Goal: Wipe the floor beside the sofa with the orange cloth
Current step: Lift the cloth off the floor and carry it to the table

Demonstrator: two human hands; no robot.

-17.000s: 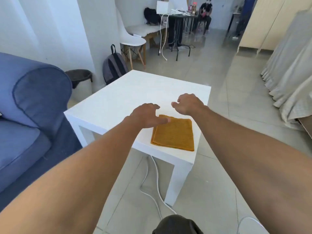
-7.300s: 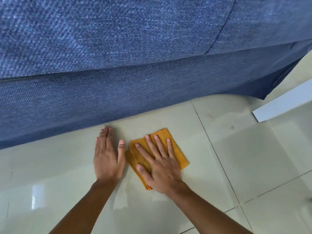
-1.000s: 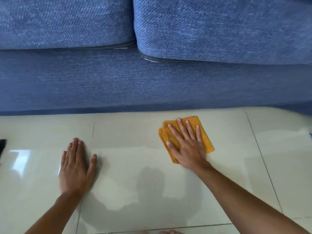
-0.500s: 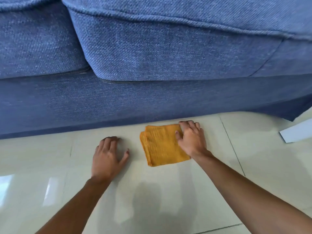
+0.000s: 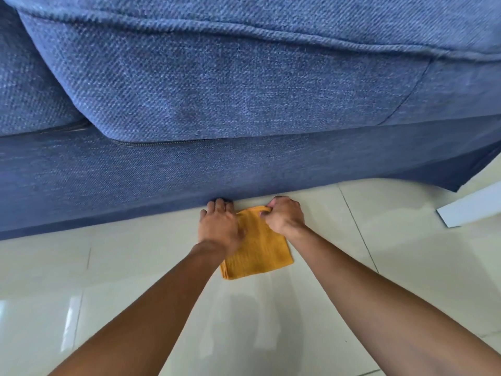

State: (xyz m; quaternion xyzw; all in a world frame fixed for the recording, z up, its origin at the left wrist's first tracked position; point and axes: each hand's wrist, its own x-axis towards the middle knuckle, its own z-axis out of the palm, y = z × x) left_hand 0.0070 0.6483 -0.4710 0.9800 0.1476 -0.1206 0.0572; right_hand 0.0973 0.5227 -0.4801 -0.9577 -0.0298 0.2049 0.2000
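The folded orange cloth [image 5: 257, 252] lies on the pale tiled floor [image 5: 406, 267], its far edge close to the base of the blue sofa [image 5: 217, 164]. My right hand [image 5: 284, 215] pinches the cloth's far right corner between curled fingers. My left hand [image 5: 219, 226] covers the cloth's far left edge, with its fingertips at the sofa's skirt. Whether the left hand grips the cloth or only rests on it is hidden.
A white table leg [image 5: 471, 207] stands on the floor at the right, beyond the sofa's corner. The sofa's seat cushion [image 5: 230, 77] overhangs and fills the upper view. Glossy tiles stretch to the left and toward me.
My left hand has moved right onto the cloth's left edge. My right hand has curled from a flat press into a pinch on the far corner. The view has come closer to the sofa.
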